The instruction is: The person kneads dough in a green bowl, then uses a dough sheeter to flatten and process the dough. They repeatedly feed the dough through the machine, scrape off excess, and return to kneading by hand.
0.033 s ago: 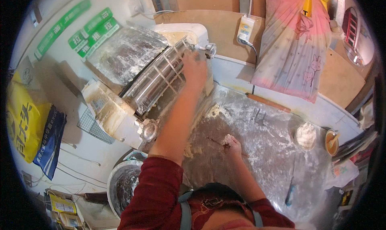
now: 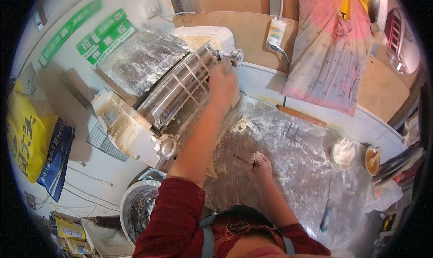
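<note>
My left hand (image 2: pixel 223 83) reaches out to the far end of a dough sheeter (image 2: pixel 180 84), beside the slatted guard over its metal roller. Motion smears its fingers, so what they do is hard to see. Lower down, my right hand (image 2: pixel 263 164) rests on the floured metal worktable (image 2: pixel 297 168) with its fingers curled closed. White flour or dough and dark bits show at its fingertips. A thin dark line, perhaps a stick, runs left from them; what the hand holds is not plain.
A white dough mound (image 2: pixel 343 153) and a bowl with a brush-like handle (image 2: pixel 372 160) stand at the right. A wooden rolling pin (image 2: pixel 301 115) lies along the back edge, a blue-handled tool (image 2: pixel 324 219) near the front right. A large metal bowl (image 2: pixel 137 208) sits lower left.
My left hand has drawn back slightly from the sheeter's guard, toward me and to the right. My right hand stays in place.
</note>
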The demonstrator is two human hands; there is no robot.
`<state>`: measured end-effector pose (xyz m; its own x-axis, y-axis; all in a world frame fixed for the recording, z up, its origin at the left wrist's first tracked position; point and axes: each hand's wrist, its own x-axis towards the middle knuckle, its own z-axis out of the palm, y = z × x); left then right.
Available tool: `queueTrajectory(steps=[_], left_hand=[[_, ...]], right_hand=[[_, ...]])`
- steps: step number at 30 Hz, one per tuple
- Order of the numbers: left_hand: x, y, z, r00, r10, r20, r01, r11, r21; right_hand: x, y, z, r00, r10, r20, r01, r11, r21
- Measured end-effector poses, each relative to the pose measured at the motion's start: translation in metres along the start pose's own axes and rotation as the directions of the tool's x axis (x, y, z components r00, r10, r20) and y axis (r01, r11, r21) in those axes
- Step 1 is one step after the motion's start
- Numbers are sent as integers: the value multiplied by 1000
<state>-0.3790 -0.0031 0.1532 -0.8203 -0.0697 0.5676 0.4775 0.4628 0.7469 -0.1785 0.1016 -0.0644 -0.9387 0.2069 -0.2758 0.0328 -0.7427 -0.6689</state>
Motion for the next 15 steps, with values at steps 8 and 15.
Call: queueTrajectory(steps=[8, 15], left_hand=[[-104, -3, -4, 967, 149, 207, -138, 988, -67], [-254, -11, 7, 839, -110, 532, 319, 893, -318]], right_hand=[[2, -14, 4, 992, -85, 90, 96, 987, -125], [14, -40, 39, 942, -277, 190, 271, 961, 57]])
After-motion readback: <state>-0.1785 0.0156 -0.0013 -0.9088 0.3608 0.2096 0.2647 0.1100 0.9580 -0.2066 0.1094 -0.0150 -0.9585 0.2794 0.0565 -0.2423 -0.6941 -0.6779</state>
